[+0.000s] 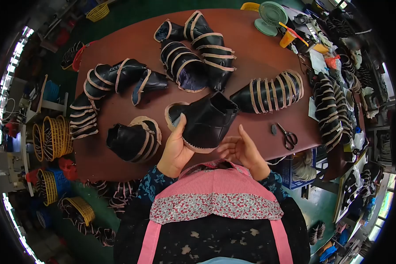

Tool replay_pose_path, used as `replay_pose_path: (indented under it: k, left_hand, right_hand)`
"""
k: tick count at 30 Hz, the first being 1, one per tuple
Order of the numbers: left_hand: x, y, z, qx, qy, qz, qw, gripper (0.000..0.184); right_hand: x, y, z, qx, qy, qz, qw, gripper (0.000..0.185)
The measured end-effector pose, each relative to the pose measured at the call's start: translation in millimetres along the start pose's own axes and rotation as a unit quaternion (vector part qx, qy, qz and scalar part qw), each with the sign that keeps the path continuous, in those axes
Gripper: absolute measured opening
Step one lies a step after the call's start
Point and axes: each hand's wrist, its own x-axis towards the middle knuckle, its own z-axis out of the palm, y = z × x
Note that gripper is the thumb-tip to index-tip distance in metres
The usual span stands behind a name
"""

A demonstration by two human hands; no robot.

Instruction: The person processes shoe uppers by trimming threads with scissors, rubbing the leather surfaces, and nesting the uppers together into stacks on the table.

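My left hand [177, 152] grips a black leather shoe upper [207, 121] with a beige zigzag-cut lower edge, its thumb on the outer face. The upper is tilted, with its ankle opening toward the far right. Close to its right side is my right hand [245, 152], fingers apart and holding nothing; its fingertips are near the beige edge, and I cannot tell if they touch. Left of my left hand lies a small nested group of uppers [134, 140]. Beyond the held upper, another nested stack [268, 94] lies on the right.
On the brown table [119, 169] lie more rows of nested uppers [213, 50], black scissors [289, 138] and a small dark piece [273, 129]. A green fan [272, 16] stands at the far right corner. Yellow baskets [56, 136] are at the left, a blue crate [290, 174] at the right.
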Motion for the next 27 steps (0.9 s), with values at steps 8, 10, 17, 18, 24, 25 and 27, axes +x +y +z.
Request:
replay_pose_path:
  k: [8, 10, 17, 18, 24, 25, 27]
  left_hand:
    - [-4.2, -21.9, 8.4, -0.061, -0.03, 0.051, 0.996, 0.046]
    - [-8.4, -26.3, 16.8, -0.05, -0.015, 0.064, 0.997, 0.047]
    - [-20.6, -36.9, 10.4, 0.114, 0.022, 0.066, 0.991, 0.05]
    - [-18.4, -42.3, -2.3, 0.113, 0.024, 0.068, 0.991, 0.05]
    - [-27.7, -15.4, 16.2, 0.542, 0.029, 0.442, 0.714, 0.063]
    - [-25.4, -9.7, 16.6, 0.542, 0.031, 0.443, 0.713, 0.063]
    - [-24.4, 4.2, 16.3, 0.753, -0.025, 0.396, 0.525, 0.043]
  right_hand:
    - [16.9, -8.3, 27.2, 0.32, -0.073, -0.055, 0.943, 0.042]
    - [18.3, -9.3, 23.1, 0.318, -0.104, -0.053, 0.941, 0.035]
    - [21.3, -17.7, 10.3, 0.403, -0.075, -0.029, 0.912, 0.038]
    - [19.6, -21.2, 9.2, 0.417, -0.064, -0.025, 0.906, 0.04]
    - [2.9, -28.3, 18.6, 0.324, -0.058, 0.018, 0.944, 0.043]
    - [2.3, -26.3, 19.9, 0.323, -0.059, 0.02, 0.944, 0.043]
    - [-0.2, -21.2, 21.5, 0.273, -0.063, 0.039, 0.959, 0.045]
